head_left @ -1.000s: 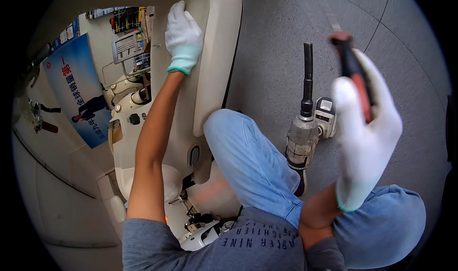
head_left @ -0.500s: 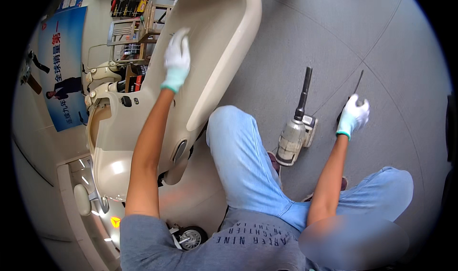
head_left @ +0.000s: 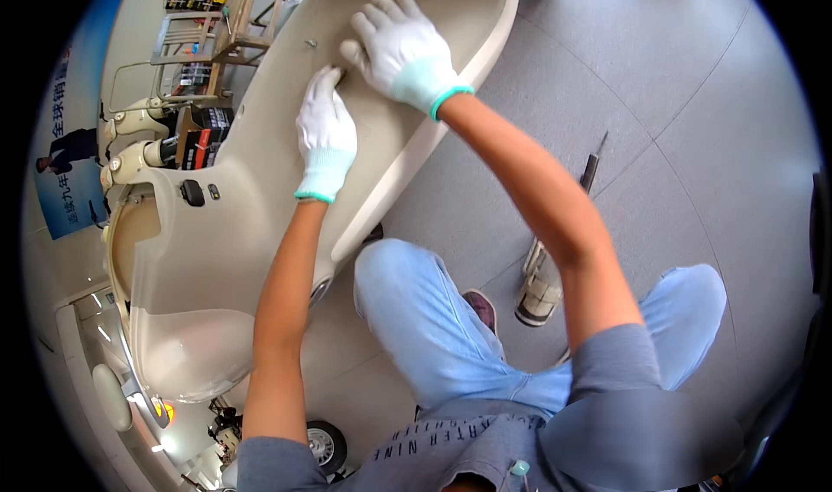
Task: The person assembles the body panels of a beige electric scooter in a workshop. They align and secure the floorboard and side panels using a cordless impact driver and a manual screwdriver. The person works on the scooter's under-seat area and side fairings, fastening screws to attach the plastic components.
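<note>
Both my hands wear white gloves with pale green cuffs, over the cream scooter body panel [head_left: 390,158]. My left hand [head_left: 327,132] has its fingers stretched out close together, their tips at a dark spot on the panel; nothing shows in it. Up and to its right, my right hand [head_left: 400,48] spreads its fingers over the panel and holds nothing visible. A small metal screw [head_left: 310,44] sits on the panel just beyond my left fingertips. On the floor at right lie a screwdriver [head_left: 592,169] and a cordless impact wrench [head_left: 541,288], the wrench partly behind my right forearm.
The scooter body lies tipped along my left side. Beyond it stand a wooden chair [head_left: 247,19], boxes [head_left: 206,136] and other cream scooters [head_left: 130,123]. A small wheel [head_left: 324,447] is at lower left. Grey tiled floor [head_left: 676,84] spreads to the right.
My right hand has let go of the screwdriver on the floor and swung left onto the panel. My left hand has moved slightly down relative to the panel. The view has shifted.
</note>
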Demonstrator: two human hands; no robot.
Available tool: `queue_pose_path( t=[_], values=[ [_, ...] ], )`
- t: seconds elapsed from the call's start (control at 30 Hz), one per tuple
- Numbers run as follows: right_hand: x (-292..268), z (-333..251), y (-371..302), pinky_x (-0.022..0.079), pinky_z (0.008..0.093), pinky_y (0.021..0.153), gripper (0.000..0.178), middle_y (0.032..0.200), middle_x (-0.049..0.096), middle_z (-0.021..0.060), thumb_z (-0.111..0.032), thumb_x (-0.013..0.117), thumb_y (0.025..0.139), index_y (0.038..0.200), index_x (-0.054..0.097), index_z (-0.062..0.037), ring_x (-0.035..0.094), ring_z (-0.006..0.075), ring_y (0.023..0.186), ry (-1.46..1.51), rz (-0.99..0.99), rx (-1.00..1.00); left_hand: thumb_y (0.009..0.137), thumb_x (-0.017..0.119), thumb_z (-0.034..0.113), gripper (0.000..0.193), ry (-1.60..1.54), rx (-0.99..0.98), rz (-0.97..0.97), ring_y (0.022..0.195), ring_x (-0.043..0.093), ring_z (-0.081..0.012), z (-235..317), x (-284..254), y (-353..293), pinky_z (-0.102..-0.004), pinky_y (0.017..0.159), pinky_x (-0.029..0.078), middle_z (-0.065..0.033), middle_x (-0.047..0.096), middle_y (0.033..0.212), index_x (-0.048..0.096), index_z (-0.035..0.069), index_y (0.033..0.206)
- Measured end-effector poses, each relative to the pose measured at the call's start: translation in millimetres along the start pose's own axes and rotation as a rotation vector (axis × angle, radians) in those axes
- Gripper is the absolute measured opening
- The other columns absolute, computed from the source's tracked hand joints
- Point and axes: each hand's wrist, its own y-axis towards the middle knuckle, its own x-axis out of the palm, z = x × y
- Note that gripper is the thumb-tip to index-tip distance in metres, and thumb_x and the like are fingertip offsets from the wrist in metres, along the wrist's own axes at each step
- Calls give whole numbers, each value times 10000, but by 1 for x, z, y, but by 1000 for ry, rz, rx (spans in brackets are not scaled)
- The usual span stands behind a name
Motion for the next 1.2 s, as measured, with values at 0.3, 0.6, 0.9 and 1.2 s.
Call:
queue_pose_path(
  t=[0.3, 0.6, 0.9, 1.2],
  values=[
    [-129, 63, -3, 478, 280, 530, 391, 700, 618, 73, -384, 491, 943, 1022, 647, -35, 575, 137, 589, 512, -215, 667, 766, 576, 627, 826, 218, 175, -298, 1346, 284, -354, 3, -15, 7, -451, 1123, 183, -208, 356, 1421, 390, 108, 1381],
    [-280, 146, -159, 454, 310, 598, 258, 693, 604, 65, -226, 506, 923, 840, 636, -18, 555, 126, 625, -36, -677, 947, 743, 568, 661, 974, 486, 97, -433, 1359, 254, -371, 49, -12, 2, -476, 1127, 162, -226, 278, 1462, 216, 96, 1455],
    [-293, 46, -227, 485, 384, 593, 207, 680, 594, 140, -234, 600, 842, 832, 600, -27, 606, 276, 596, -24, -812, 798, 851, 595, 431, 568, -180, -68, 32, 1149, 489, -336, 6, -5, 14, -419, 980, 380, -199, 503, 1266, 474, 95, 1294],
    [-249, -24, -351, 484, 400, 840, 617, 1098, 608, 171, -287, 759, 703, 1221, 505, -71, 600, 348, 965, 370, -760, 1050, 836, 670, 266, 323, -175, -74, 58, 908, 642, -207, -100, 31, 86, -292, 821, 490, -102, 663, 1027, 651, 64, 1086]
  ],
)
